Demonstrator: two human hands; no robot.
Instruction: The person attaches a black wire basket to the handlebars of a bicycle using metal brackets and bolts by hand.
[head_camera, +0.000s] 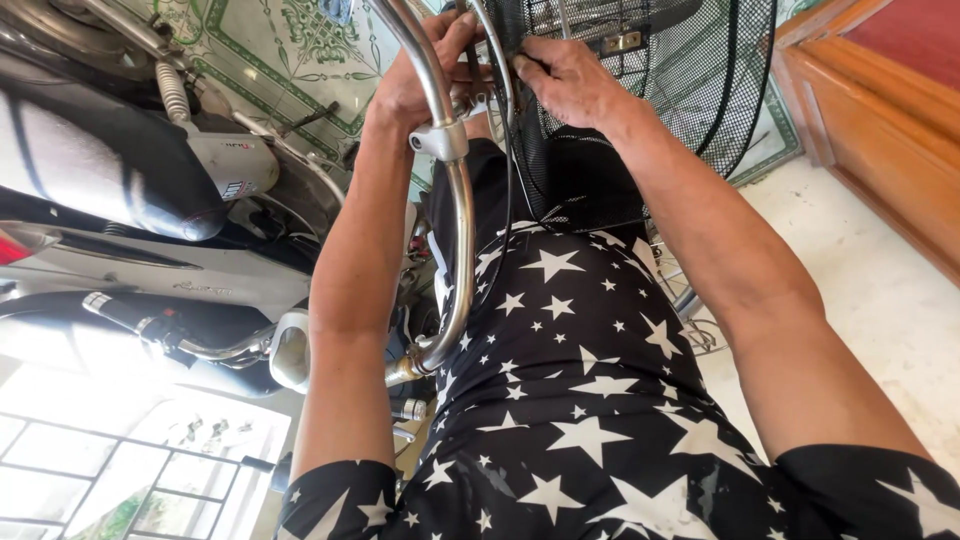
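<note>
Both sets of fingers meet at the top of the chrome handlebar (455, 200): the left hand (415, 75) is curled tight around the bar, while the right hand (570, 75) pinches a thin black cable (508, 190) against the black wire basket (690, 70) (its fingertips pressed together). The bar curves down over the person's star-print lap. A scooter (130, 200) stands just beside, on patterned tile.
</note>
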